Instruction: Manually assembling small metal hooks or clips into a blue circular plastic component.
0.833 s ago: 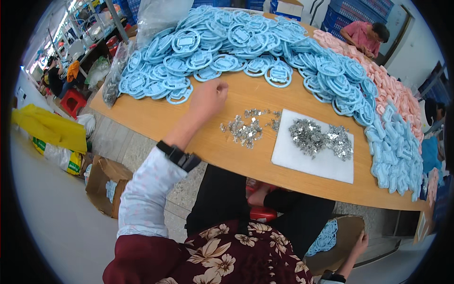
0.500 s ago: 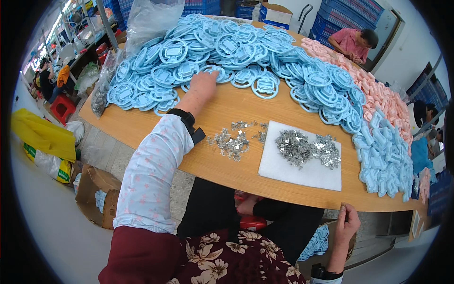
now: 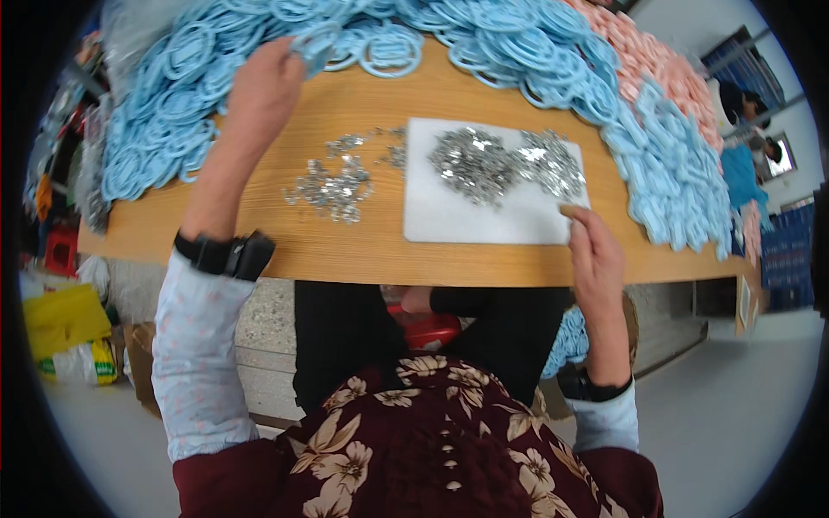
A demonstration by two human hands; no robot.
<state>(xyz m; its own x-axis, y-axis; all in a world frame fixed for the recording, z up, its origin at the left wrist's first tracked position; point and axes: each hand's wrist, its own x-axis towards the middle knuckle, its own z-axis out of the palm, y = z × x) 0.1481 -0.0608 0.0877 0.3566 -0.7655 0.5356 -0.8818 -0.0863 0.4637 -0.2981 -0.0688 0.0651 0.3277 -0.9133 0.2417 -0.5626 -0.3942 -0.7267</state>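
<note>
My left hand (image 3: 268,91) is closed on the edge of a light-blue round plastic frame (image 3: 316,45), raised at the near side of a large heap of similar blue frames (image 3: 518,39). My right hand (image 3: 598,255) is at the near right corner of a white foam pad (image 3: 484,226), its fingers drawn together. Whether a small piece sits between those fingertips is too small to make out. Two piles of small silvery metal pieces (image 3: 473,164) lie on the pad. More loose metal pieces (image 3: 332,188) are scattered on the wooden table (image 3: 363,250) left of it.
Elongated blue plastic parts (image 3: 669,168) are heaped at the right, with pink parts (image 3: 643,47) behind them. A clear plastic bag (image 3: 138,43) stands at the far left. Below the table's right part is a container of blue pieces (image 3: 567,341). People sit beyond the right side.
My left hand has come away from the heap, bringing up a blue frame. My right hand has moved up from beside the table edge to the foam pad. The view has tilted downward.
</note>
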